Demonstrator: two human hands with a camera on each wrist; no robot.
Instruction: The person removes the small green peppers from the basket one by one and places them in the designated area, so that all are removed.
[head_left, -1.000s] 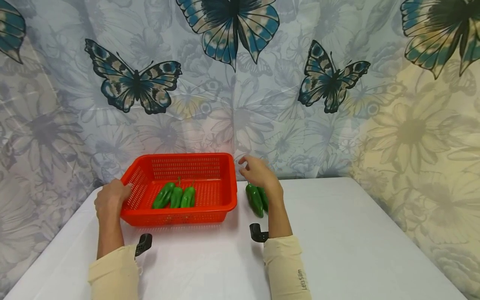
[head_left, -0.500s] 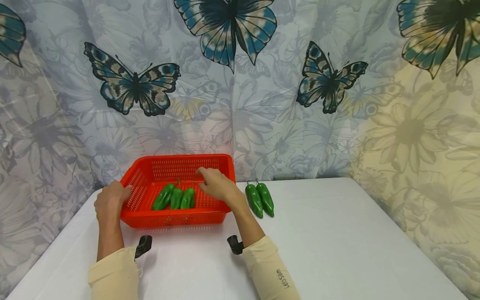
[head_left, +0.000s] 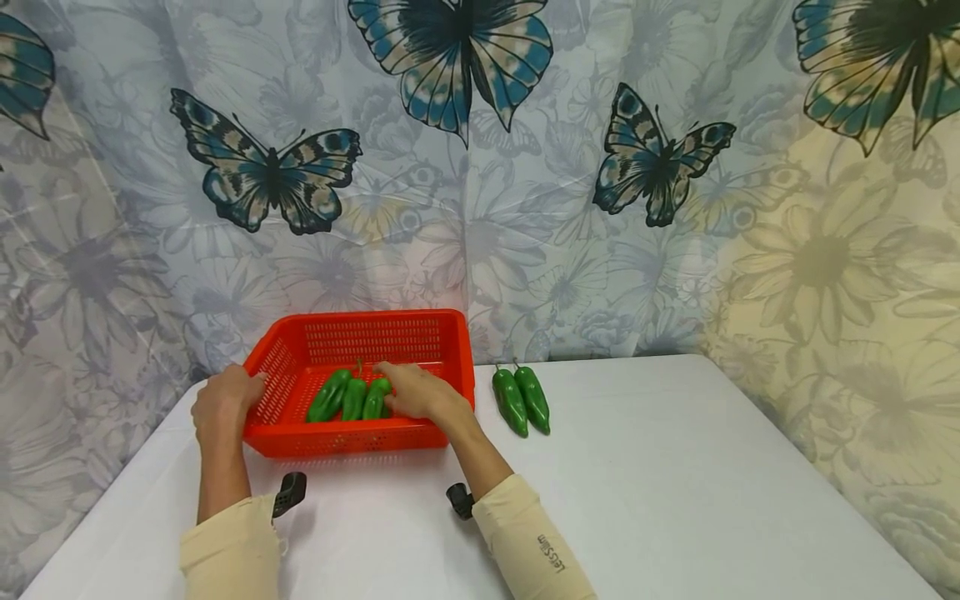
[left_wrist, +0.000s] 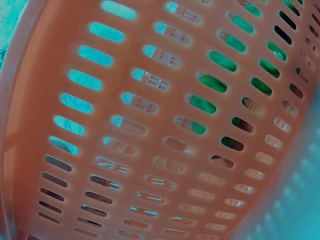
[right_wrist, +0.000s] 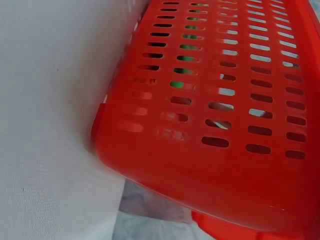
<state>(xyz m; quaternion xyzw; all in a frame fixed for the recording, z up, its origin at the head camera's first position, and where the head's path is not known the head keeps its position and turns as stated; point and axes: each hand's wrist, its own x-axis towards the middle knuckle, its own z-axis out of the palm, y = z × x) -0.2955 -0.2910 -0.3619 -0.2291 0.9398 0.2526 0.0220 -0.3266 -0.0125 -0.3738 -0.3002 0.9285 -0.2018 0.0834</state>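
Note:
A red slotted plastic basket (head_left: pixel 352 440) stands at the table's left-back, with several green peppers (head_left: pixel 327 397) inside. My left hand (head_left: pixel 223 402) grips the basket's left rim, fingers over the edge. Reaching in over the right wall, my right hand (head_left: pixel 420 393) has its index finger extended by the stem end of the rightmost green pepper (head_left: pixel 375 402) and its thumb near that pepper's side. A gap shows between finger and thumb. In the left wrist view the basket wall (left_wrist: pixel 165 130) fills the picture, green showing through its slots. The right wrist view faces the basket's outer wall (right_wrist: pixel 200 160).
Two green peppers (head_left: pixel 510 402) lie side by side on the white table (head_left: pixel 645 483), just right of the basket. Behind the table hangs a cloth (head_left: pixel 540 250) printed with butterflies and flowers. A black wrist camera (head_left: pixel 460 501) sticks out beside the right forearm.
My right hand has moved left from over the two peppers on the table, across the basket's right wall, and down to the rightmost pepper inside. My left hand stays on the rim.

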